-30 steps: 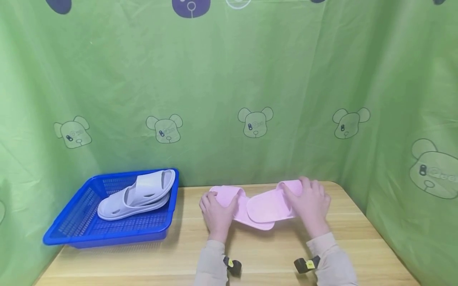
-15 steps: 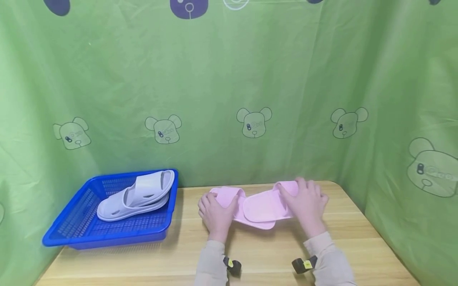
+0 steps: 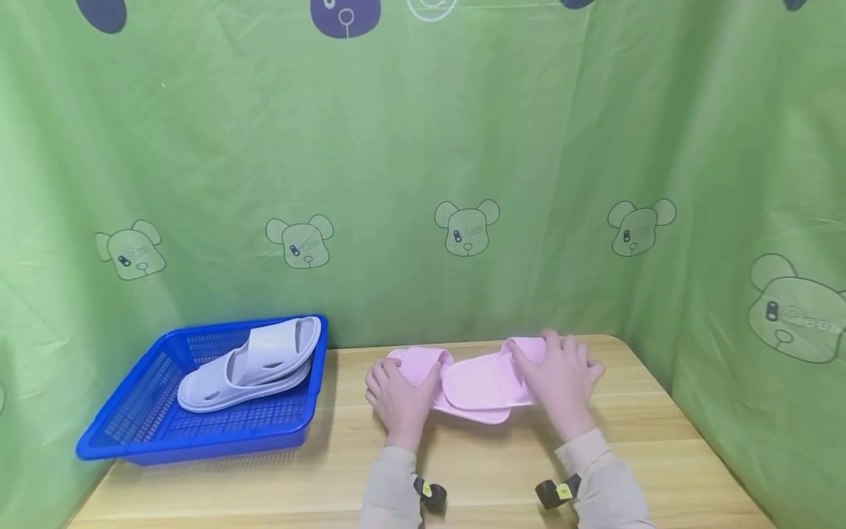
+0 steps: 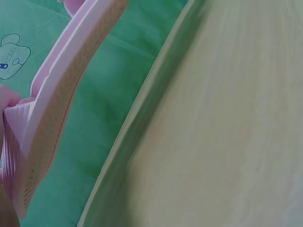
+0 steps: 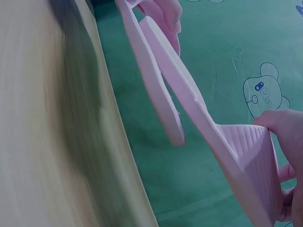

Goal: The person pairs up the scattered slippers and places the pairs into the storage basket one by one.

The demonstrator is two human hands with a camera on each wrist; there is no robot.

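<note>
Two pink slippers are held up off the table, straps toward opposite sides. My left hand (image 3: 403,400) grips the left slipper (image 3: 479,416) at its ribbed strap. The right slipper (image 3: 479,383) is gripped at its strap by my right hand (image 3: 562,378), thumb on the near side. Its heel end lies over the left slipper's heel end in the head view. From the right wrist, a narrow gap shows between the right slipper (image 5: 191,101) and the left slipper (image 5: 158,87). The left wrist view catches the left slipper's sole (image 4: 54,116) side-on.
A blue basket (image 3: 198,446) stands at the left of the wooden table (image 3: 489,470). Inside it lie two pale grey slippers (image 3: 264,371), one partly on the other. Green curtain (image 3: 396,132) with bear prints hangs behind and along both sides.
My right hand has shifted slightly left with its slipper, so the two pink slippers overlap more. My left hand has hardly moved.
</note>
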